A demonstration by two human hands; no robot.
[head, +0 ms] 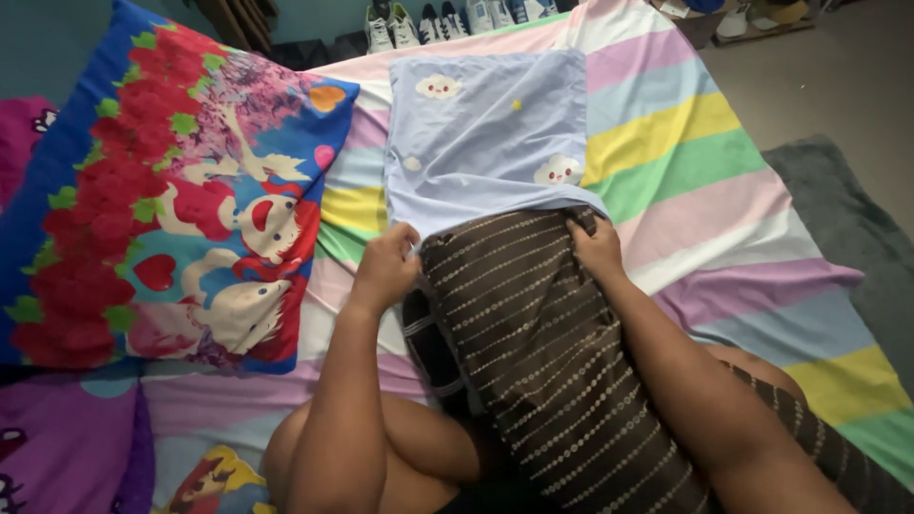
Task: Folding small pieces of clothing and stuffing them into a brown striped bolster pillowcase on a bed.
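Note:
A brown pillow (533,333) with dotted cream stripes lies lengthwise in front of me, its far end inside a light blue pillowcase (486,133) printed with small white clouds. My left hand (386,266) grips the left edge of the pillowcase opening. My right hand (598,249) grips the right edge of the opening, against the pillow's corner. The pillowcase lies flat on a bed sheet (685,162) with wide pastel stripes.
A large pillow (162,190) with red roses and cartoon figures lies to the left. Several pairs of shoes (447,21) line the floor beyond the bed. A grey rug (857,228) lies on the floor at right. My bare knees are at the bottom.

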